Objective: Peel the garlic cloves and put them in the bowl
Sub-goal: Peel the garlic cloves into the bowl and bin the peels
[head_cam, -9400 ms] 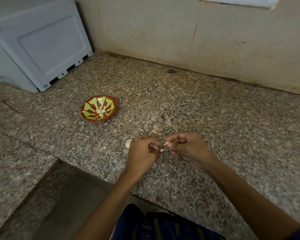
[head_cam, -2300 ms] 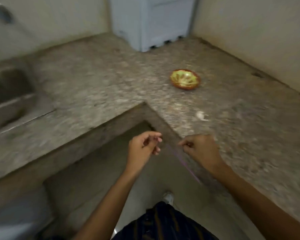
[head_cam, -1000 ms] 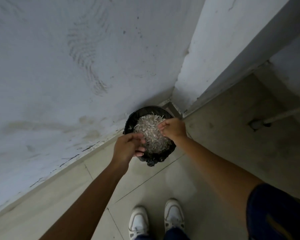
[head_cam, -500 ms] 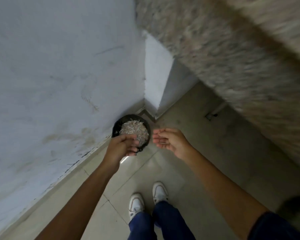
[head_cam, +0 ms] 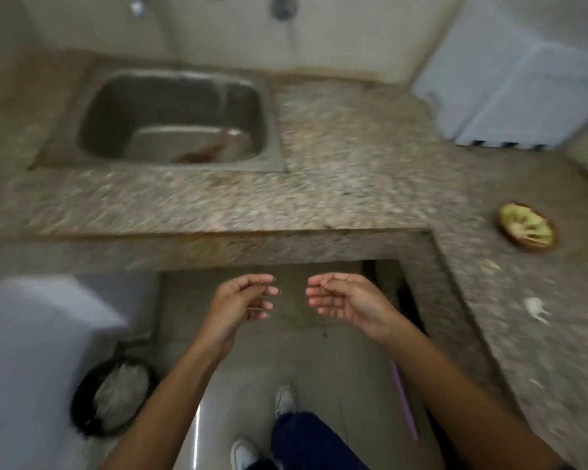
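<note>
1. Both hands empty — left hand point(head_cam: 241, 300) and right hand point(head_cam: 345, 300) held out over the floor gap, fingers loose and slightly curved, tips facing each other, gripping nothing.
2. From the right fingertips point(head_cam: 314, 293), remaining garlic point(head_cam: 534, 308) at about 3 o'clock, on the right run of the granite counter point(head_cam: 336, 198); pale, blurred, with a thin tail trailing toward 4 o'clock, so long axis roughly along that line — too smeared to say more.
3. Bowl point(head_cam: 527, 230) farther off at about 2 o'clock, well apart from the garlic, beyond it along the same run of counter; pale pieces inside, number unclear.
4. Right hand clearly nearer to both; left hand across the gap, on the far side.
5. Between fingers and garlic: the counter's inner edge, running from 12 toward 5 o'clock — probably needs a lift up and over.
6. Open counter all around garlic and bowl.
7. Outward: sink point(head_cam: 177, 120) at 11 o'clock, bin point(head_cam: 112, 395) at 8 o'clock on the floor, pale appliance point(head_cam: 523, 89) at 1 o'clock.
</note>
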